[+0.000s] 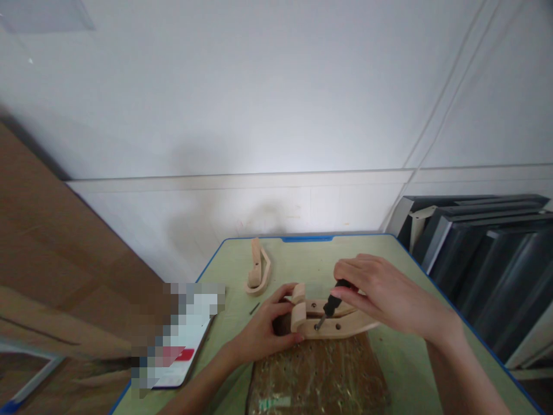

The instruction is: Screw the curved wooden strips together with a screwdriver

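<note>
My right hand (367, 288) is wrapped round the black handle of a screwdriver (332, 302), which tilts down to the left. Its tip meets a dark hole in the near bar of a pale wooden piece (352, 327) with two long bars and rounded ends. At the rounded left end, my left hand (270, 323) grips the wooden piece, thumb on the near side and fingers behind. The piece lies over the far edge of a brown, tape-covered board (319, 374). Whether a screw sits under the tip is too small to tell.
A second curved wooden piece (258, 268) lies farther back on the blue-edged table (302, 253). Near my left hand is a thin dark rod (254, 308). A partly blurred tablet-like screen (185, 340) is at left; dark panels (484, 248) stand at right, cardboard (78, 230) at far left.
</note>
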A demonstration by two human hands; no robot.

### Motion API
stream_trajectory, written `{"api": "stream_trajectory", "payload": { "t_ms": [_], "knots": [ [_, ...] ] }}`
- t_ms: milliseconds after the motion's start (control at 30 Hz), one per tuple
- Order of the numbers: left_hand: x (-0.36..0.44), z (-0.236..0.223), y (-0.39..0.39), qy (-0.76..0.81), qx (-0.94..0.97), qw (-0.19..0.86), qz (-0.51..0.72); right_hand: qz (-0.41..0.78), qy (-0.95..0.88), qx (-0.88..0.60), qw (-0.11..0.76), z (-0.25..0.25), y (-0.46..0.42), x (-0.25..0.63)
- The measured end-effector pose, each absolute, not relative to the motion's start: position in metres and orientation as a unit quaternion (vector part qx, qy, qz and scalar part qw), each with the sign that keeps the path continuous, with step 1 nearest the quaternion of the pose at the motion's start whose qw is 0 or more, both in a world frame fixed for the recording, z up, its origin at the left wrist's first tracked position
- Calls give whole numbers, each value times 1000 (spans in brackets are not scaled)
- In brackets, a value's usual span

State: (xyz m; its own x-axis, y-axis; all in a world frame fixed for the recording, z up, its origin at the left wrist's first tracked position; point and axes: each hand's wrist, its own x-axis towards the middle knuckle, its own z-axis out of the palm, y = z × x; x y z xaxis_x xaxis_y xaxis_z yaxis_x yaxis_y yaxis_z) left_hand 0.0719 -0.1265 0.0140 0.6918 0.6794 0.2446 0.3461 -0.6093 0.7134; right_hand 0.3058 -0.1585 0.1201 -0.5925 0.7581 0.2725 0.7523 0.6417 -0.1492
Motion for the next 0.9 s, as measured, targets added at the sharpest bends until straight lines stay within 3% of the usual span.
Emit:
{"api": "stream_trajectory", "payload": {
  "t_ms": [233, 600, 900],
  "knots": [
    [71, 11, -126, 298, 858, 328, 261, -57, -872, -460, 157, 111, -154, 308],
    [70, 8, -124, 297, 860, 326, 257, -26, -885, -436, 161, 109, -155, 305],
    [71, 10, -125, 287, 863, 324, 261, 138, -900, -362, 197, 121, -161, 301]
  ]
}}
